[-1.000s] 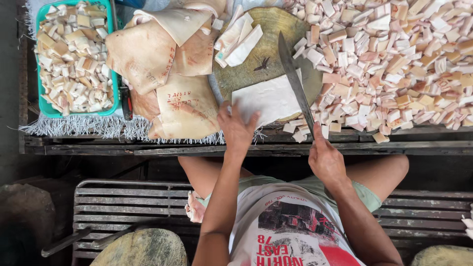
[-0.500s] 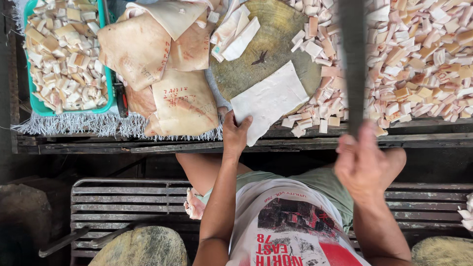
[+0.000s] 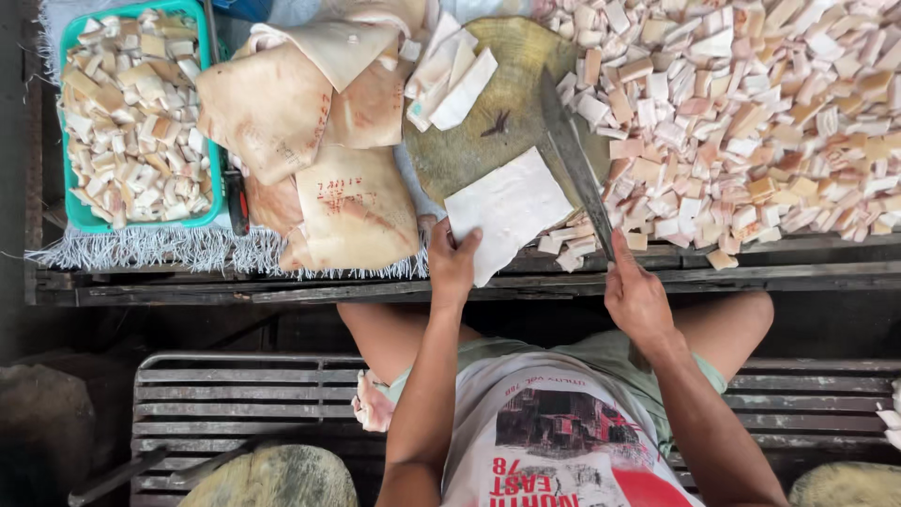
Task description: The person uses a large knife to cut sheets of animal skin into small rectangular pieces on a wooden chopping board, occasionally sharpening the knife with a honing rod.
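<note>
My left hand [image 3: 453, 265] presses on the near corner of a flat white slab [image 3: 511, 208] that lies on a round wooden chopping block [image 3: 497, 103]. My right hand [image 3: 636, 299] grips the handle of a long cleaver [image 3: 574, 161]. Its blade lies along the slab's right edge, over the block. Several cut white strips [image 3: 450, 70] rest at the block's far left.
A big heap of small cut pieces [image 3: 751, 113] covers the bench to the right. Large tan skin sheets [image 3: 352, 207] are stacked left of the block, beside a green basket [image 3: 77, 214] full of pieces. A slatted metal seat [image 3: 235, 394] is below.
The cleaver, raised close to the camera half a second ago, has come down beside the slab's right edge. My left hand stayed on the slab.
</note>
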